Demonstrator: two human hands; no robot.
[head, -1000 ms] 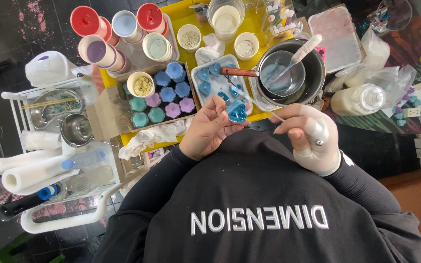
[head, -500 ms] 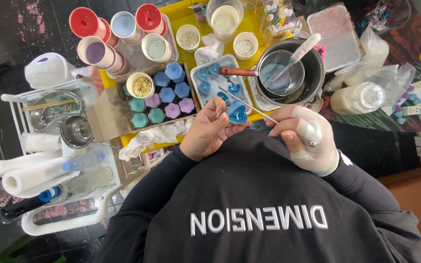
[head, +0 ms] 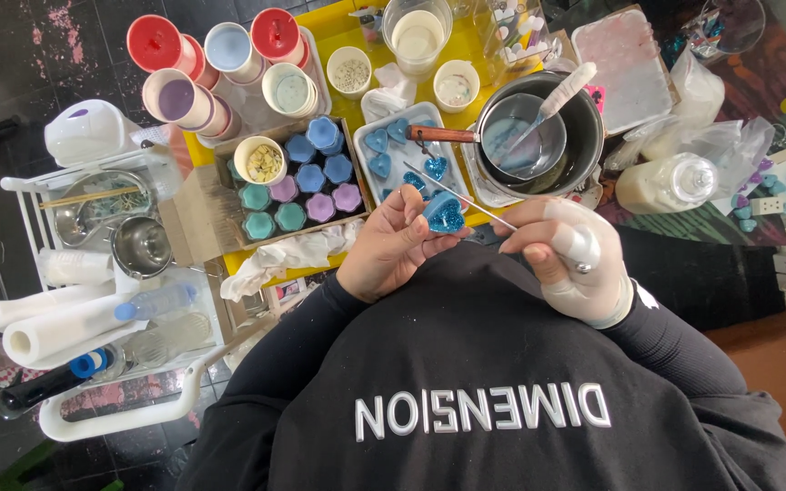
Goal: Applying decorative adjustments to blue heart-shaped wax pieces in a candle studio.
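Observation:
My left hand (head: 393, 250) is bare and pinches a blue glittery heart-shaped piece (head: 445, 214) between thumb and fingers, just above my chest. My right hand (head: 566, 259) wears a white glove and grips a thin metal rod (head: 452, 193). The rod runs up and left across the top of the heart, and its tip reaches over a white tray (head: 363, 164) that holds several more blue hearts. The two hands are close together, with the heart between them.
Behind the tray a dark pot (head: 589, 136) holds a small wooden-handled pan (head: 525, 136) and a white spatula. A box of teal, purple and blue flower-shaped pieces (head: 302, 186) lies left, coloured cups (head: 229, 64) beyond it. A white cart (head: 93, 300) carries rolls, bottles and bowls.
The rod has swung out from my right hand, so its tip now reaches over the tray of hearts. My left hand still holds the heart in nearly the same place.

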